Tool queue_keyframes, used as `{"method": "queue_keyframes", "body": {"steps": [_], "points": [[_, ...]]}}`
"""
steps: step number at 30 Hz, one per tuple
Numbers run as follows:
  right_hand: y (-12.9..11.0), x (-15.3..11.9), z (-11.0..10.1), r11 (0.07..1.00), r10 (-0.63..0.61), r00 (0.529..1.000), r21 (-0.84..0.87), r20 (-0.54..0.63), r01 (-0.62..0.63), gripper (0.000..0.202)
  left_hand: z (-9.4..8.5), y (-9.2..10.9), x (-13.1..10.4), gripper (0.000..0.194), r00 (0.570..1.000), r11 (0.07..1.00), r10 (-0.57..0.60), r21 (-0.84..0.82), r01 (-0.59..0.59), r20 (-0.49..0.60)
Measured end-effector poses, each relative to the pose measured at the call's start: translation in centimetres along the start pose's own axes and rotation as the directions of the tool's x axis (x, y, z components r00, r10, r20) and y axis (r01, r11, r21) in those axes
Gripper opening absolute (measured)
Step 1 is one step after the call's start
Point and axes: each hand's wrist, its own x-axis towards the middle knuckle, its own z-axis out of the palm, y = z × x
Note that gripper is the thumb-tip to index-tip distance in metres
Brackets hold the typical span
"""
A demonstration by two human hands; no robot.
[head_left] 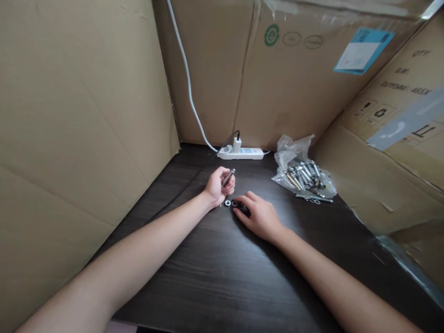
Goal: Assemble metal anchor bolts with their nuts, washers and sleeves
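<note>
My left hand (221,186) is wrapped round an expansion bolt (228,177), a metal cylinder tilted up to the right; its lower end is hidden in the palm. Below that hand a hex nut (227,203) lies on the dark table. Just right of it is a washer (234,203), at the fingertips of my right hand (258,212). The right thumb and index finger are apart, with dark space showing between them and the palm low over the table. Whether the index fingertip touches the washer I cannot tell.
To the right, a clear plastic bag (294,150) holds several metal anchor bolts (305,175), with a loose rod (314,198) and washers (315,201) in front. A white power strip (253,153) with a plugged-in charger (237,145) sits behind. Cardboard walls (215,69) enclose the table (208,277).
</note>
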Motion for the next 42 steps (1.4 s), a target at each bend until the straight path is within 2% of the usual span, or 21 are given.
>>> {"method": "queue_keyframes", "body": {"steps": [6, 12, 14, 16, 19, 22, 25, 29, 32, 38, 42], "points": [[0.3, 1.4, 0.6, 0.997, 0.024, 1.000, 0.068, -0.011, -0.024, 0.013, 0.0, -0.2, 0.1, 0.037, 0.999, 0.998, -0.022, 0.060, 0.024, -0.034], [1.0, 1.3, 0.5, 0.949, 0.016, 0.998, 0.316, -0.057, 0.003, 0.003, 0.0, -0.3, 0.2, 0.029, 1.000, 0.994, 0.010, 0.110, -0.007, -0.027], [1.4, 1.3, 0.6, 0.891, 0.060, 0.992, 0.455, -0.114, -0.001, 0.006, 0.1, -0.2, 0.1, 0.030, 0.999, 0.991, 0.016, 0.136, -0.010, -0.041], [1.7, 1.4, 0.6, 0.809, 0.156, 0.973, 0.588, -0.171, -0.027, 0.010, 0.2, -0.2, 0.1, 0.031, 0.999, 0.987, 0.016, 0.160, -0.009, -0.041], [2.0, 1.7, 0.4, 0.674, 0.284, 0.937, 0.737, -0.203, -0.045, 0.017, 0.5, -0.3, 0.0, 0.034, 1.000, 0.979, 0.002, 0.204, -0.002, 0.001], [2.0, 2.0, -0.3, 0.558, 0.348, 0.914, 0.830, -0.209, -0.022, 0.021, 0.7, -0.5, -0.1, 0.037, 0.999, 0.964, -0.018, 0.265, 0.005, 0.047], [1.9, 2.1, -1.0, 0.504, 0.382, 0.901, 0.864, -0.206, -0.016, 0.023, 0.9, -0.6, -0.3, 0.036, 0.997, 0.939, -0.018, 0.345, -0.007, 0.069], [1.9, 2.1, -1.4, 0.476, 0.377, 0.905, 0.880, -0.197, -0.007, 0.022, 0.9, -0.8, -0.5, 0.025, 0.994, 0.913, 0.004, 0.404, -0.049, 0.112], [1.8, 2.0, -1.2, 0.482, 0.362, 0.909, 0.876, -0.204, 0.005, 0.022, 0.9, -0.8, -0.6, 0.023, 0.995, 0.906, 0.018, 0.418, -0.060, 0.102], [1.7, 1.7, -0.9, 0.554, 0.316, 0.923, 0.832, -0.220, 0.008, 0.019, 1.1, -0.7, -0.6, 0.017, 0.998, 0.909, -0.006, 0.416, -0.022, 0.066], [1.6, 1.4, -0.8, 0.653, 0.274, 0.926, 0.757, -0.258, 0.018, 0.016, 1.1, -0.8, -0.6, 0.019, 0.997, 0.907, -0.003, 0.420, -0.032, 0.083]]}}
